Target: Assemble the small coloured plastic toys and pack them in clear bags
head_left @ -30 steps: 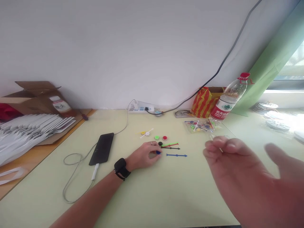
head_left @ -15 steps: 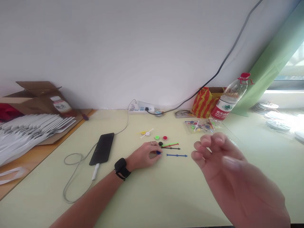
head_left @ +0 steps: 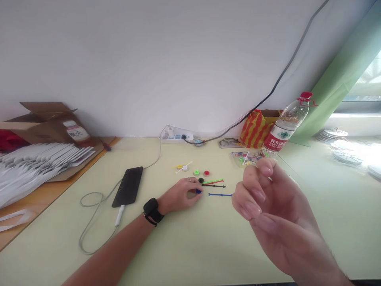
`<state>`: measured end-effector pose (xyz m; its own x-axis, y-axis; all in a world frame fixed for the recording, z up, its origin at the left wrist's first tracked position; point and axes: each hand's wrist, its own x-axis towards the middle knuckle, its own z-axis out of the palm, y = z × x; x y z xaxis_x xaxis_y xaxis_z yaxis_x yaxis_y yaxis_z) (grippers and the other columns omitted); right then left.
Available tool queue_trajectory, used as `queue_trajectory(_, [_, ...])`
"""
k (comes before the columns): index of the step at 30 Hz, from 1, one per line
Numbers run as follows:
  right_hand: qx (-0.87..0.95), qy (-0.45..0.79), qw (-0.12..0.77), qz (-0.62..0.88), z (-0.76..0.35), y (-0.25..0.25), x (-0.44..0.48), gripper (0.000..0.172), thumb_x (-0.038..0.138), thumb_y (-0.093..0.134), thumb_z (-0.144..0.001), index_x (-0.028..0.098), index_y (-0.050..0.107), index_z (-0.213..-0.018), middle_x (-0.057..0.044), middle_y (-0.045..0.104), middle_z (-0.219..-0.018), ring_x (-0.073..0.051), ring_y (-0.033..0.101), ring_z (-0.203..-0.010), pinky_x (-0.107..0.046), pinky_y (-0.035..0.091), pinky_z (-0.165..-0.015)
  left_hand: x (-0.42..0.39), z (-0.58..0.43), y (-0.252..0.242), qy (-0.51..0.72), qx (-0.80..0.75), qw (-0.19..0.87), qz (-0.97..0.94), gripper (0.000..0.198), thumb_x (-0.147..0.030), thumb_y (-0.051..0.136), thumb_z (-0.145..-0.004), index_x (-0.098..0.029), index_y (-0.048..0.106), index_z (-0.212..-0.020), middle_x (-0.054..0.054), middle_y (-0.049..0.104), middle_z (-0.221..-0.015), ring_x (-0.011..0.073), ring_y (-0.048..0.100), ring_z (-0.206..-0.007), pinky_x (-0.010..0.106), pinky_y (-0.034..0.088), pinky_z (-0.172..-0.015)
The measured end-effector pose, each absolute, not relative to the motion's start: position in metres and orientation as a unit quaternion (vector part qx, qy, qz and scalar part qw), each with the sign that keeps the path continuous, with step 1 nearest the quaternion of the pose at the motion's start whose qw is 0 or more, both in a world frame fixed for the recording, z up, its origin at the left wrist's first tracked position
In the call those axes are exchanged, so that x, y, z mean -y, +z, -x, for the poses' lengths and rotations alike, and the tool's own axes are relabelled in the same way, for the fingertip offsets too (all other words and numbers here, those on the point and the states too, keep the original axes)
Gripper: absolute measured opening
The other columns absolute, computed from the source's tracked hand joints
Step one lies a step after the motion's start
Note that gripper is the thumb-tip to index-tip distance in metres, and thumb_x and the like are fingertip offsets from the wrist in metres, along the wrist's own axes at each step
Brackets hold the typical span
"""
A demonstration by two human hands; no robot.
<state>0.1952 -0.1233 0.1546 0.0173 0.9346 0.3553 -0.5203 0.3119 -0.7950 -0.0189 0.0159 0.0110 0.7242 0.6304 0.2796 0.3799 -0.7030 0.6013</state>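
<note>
My left hand (head_left: 180, 195) rests on the pale green table (head_left: 190, 242), a black watch (head_left: 152, 211) on its wrist, its fingertips closed on a small blue round piece (head_left: 198, 191). Beside it lie a blue clock hand (head_left: 220, 194), a black hand (head_left: 214, 186) and a green and red hand (head_left: 213, 181). Behind these sit a black disc (head_left: 201, 180), a green disc (head_left: 196, 172) and a red disc (head_left: 206, 173). My right hand (head_left: 274, 214) is raised close to the camera, fingers curled with the thumb against them; whether it holds anything is unclear.
A yellow disc (head_left: 179, 167) and a white hand (head_left: 185, 167) lie further back. A phone (head_left: 128, 186) on a cable, a power strip (head_left: 177, 137), glasses (head_left: 229, 142), a parts bag (head_left: 247, 157), a water bottle (head_left: 282, 129) and a striped bag (head_left: 256, 128) stand around. White packets (head_left: 35, 167) and a cardboard box (head_left: 41, 119) fill the left.
My right hand has moved left and closer to the camera, its fingers curling in. The left hand has stayed on the blue piece.
</note>
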Motion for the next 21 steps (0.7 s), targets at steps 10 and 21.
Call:
queue_trajectory(10, [0.454, 0.528, 0.677, 0.239, -0.204, 0.148, 0.116, 0.045, 0.02, 0.09, -0.076, 0.029, 0.047, -0.086, 0.005, 0.044, -0.075, -0.013, 0.053, -0.06, -0.026, 0.049, -0.051, -0.015, 0.019, 0.012, 0.231, -0.291, 0.262, -0.89, 0.019, -0.024, 0.065, -0.096, -0.026, 0.077, -0.11, 0.007, 0.072, -0.112, 0.0215, 0.069, -0.099, 0.035, 0.056, -0.092])
queue_trajectory(21, [0.471, 0.536, 0.663, 0.227, -0.207, 0.15, 0.112, 0.041, 0.016, 0.089, -0.076, 0.027, 0.051, -0.085, 0.005, 0.05, -0.077, -0.013, 0.058, -0.065, -0.025, 0.052, -0.057, -0.015, 0.019, 0.012, 0.236, -0.292, 0.261, -0.889, 0.018, -0.024, 0.066, -0.095, -0.026, 0.077, -0.109, 0.007, 0.072, -0.111, 0.0216, 0.069, -0.1, 0.035, 0.056, -0.093])
